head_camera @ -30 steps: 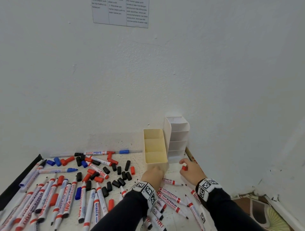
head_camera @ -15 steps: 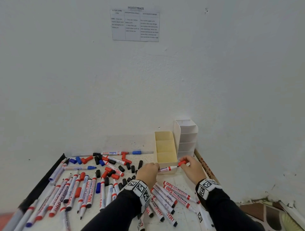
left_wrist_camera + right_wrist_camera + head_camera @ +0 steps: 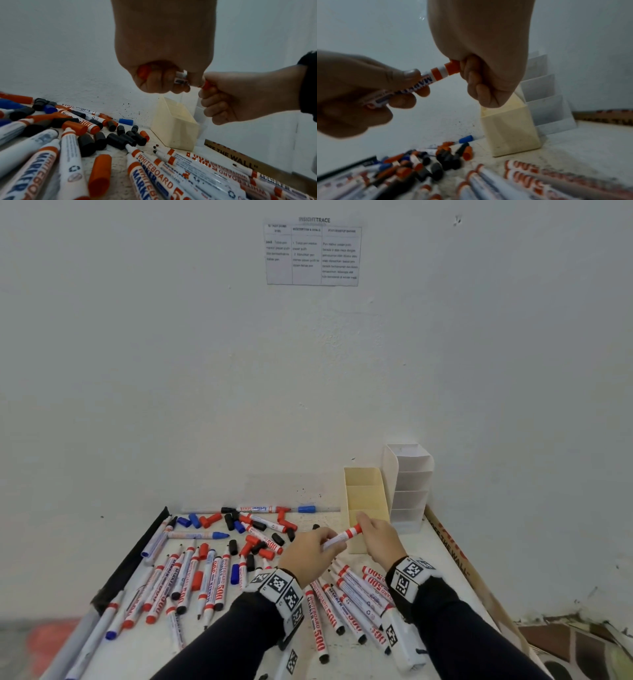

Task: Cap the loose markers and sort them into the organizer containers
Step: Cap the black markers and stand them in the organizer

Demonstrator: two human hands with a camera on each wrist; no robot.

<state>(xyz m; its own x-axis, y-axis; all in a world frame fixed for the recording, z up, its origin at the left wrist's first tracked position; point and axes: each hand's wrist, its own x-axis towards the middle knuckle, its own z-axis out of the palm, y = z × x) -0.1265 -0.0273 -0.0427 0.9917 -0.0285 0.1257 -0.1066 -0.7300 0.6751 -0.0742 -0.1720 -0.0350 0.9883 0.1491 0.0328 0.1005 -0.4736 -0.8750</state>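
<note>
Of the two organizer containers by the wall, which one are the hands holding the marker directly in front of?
The cream-yellow organizer, the lower one on the left. The white organizer stands taller, right of it, in the corner. Both look empty.

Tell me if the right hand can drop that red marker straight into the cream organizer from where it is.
Probably yes. The right hand grips the cap end of the red marker just in front of the cream organizer, whose top is open; the left hand must release the barrel first.
</note>
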